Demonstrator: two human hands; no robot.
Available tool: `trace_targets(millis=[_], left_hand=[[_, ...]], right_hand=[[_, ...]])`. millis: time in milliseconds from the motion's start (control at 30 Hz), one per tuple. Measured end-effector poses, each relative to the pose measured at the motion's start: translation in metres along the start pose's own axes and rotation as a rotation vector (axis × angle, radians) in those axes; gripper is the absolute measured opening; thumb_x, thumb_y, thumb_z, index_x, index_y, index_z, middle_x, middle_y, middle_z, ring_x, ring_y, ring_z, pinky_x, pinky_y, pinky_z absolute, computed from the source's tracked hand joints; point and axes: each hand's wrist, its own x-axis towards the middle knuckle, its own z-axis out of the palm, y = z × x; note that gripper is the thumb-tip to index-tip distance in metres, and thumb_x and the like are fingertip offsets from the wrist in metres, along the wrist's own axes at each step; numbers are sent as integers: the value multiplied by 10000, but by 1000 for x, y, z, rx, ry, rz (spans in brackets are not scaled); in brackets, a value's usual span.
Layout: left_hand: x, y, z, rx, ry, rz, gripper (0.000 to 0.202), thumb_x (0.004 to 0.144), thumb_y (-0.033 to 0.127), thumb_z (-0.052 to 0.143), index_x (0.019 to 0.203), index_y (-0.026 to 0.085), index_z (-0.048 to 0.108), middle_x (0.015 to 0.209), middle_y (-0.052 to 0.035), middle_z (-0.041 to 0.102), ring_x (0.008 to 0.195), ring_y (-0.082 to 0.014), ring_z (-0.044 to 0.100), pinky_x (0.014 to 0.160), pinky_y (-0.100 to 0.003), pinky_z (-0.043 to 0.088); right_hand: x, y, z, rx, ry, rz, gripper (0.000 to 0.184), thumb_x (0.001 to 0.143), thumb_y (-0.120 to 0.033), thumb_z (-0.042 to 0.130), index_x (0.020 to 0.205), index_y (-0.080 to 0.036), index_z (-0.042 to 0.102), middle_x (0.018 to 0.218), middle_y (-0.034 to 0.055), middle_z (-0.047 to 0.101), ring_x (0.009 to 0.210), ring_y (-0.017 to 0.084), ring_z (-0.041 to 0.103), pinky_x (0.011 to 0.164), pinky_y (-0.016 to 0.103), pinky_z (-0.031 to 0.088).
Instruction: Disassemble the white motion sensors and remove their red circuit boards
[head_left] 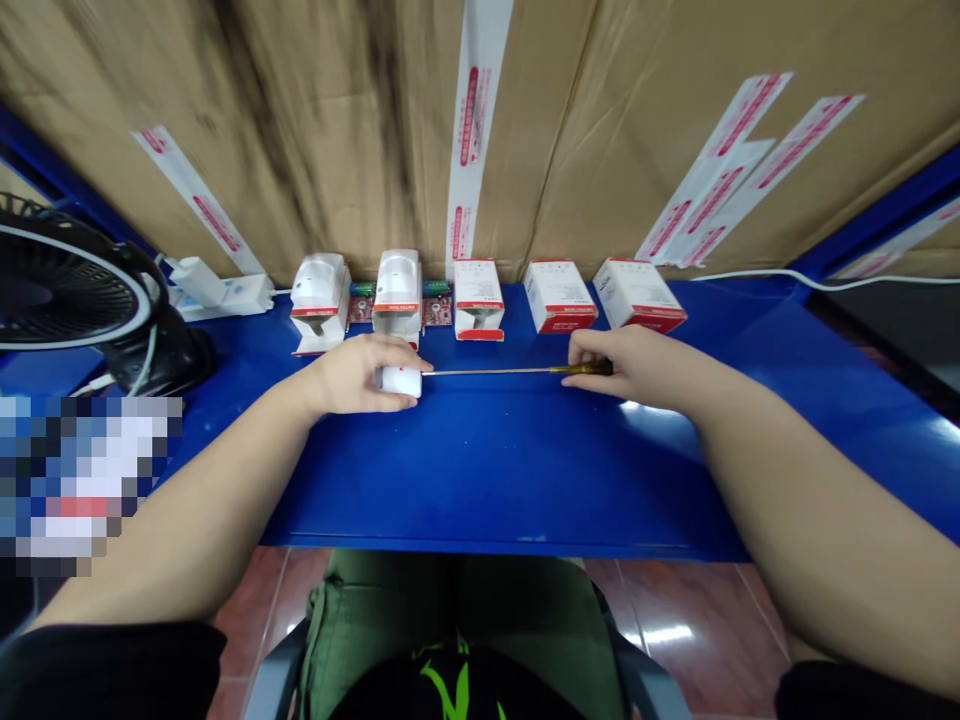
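Two grips are closed here. Our left grip (356, 375) wraps a small white plastic housing (399, 381) low over the desk, and our right grip (630, 365) pinches a screwdriver (525, 371) by its dark yellow-banded handle. The screwdriver's thin steel shaft lies level and reaches left, its tip just beside our left fingers; whether it touches the housing we cannot tell. Just beyond our hands, along the back of the blue metal desk (487, 470), stand two white sensor housings (320, 285) (397, 282) and three white boxes with red trim (478, 298) (561, 296) (639, 293). Two red circuit boards (361, 308) (436, 310) with green terminals sit behind the housings. Farther left are a white power strip (221, 296) and a black desk fan (67, 285). Cardboard cartons (300, 130) with red-and-white tape (472, 130) rise behind the desk, and a white cable (825, 280) runs off to the right.
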Motion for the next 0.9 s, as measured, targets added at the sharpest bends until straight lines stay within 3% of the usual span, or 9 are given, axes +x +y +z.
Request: trace_targets(millis=[200,300,400,533,633,733,900], left_hand=[[0,6,-4,-3,66,31,384,910,405,833,1229,192,842,1173,-124,867,1091,-275,831,1036,-407,646],[0,7,-4,-25,94,39,384,906,403,839,1220,182,847,1140,-122,873,1042,-267,843,943,-360,662],[0,7,-4,-37,102,53,381,905,395,844,1219,179,853,1141,-127,875,1036,-271,849,933,-369,671],[-2,6,-5,-4,97,83,393,896,384,864,1248,208,855,1211,-127,870,1154,-289,831,1052,-433,658],[-4,6,-7,39,102,99,400,893,387,879,1262,234,855,1268,-121,859,1229,-297,805,1130,-471,627],[-5,7,-8,80,107,103,402,906,410,873,1272,246,853,1302,-122,847,1225,-297,802,1128,-481,630],[-5,5,-8,196,48,103,412,933,424,840,1296,231,845,1327,-145,830,1224,-318,797,1112,-500,639]], right_hand=[[-8,0,-2,-326,291,-226,317,1096,-443,543,855,-260,634,912,61,744,752,202,653,644,331,441],[-11,-3,-4,-536,433,-312,376,1148,-422,497,874,-253,692,890,56,756,736,197,663,632,336,425],[-12,-7,-5,-629,484,-354,401,1170,-398,483,882,-248,718,861,53,770,729,196,685,635,342,439],[-13,-7,-6,-559,472,-359,412,1181,-405,461,922,-251,741,888,54,802,770,203,731,671,340,496],[-12,-3,-6,-405,359,-352,417,1177,-441,446,977,-249,758,924,57,820,774,204,752,695,338,536],[-9,1,-6,-263,233,-332,432,1158,-470,445,1014,-235,777,946,75,828,766,214,761,714,350,566],[-7,-1,-5,-172,150,-283,403,1118,-454,484,1051,-222,807,985,106,840,802,241,775,751,378,590]])
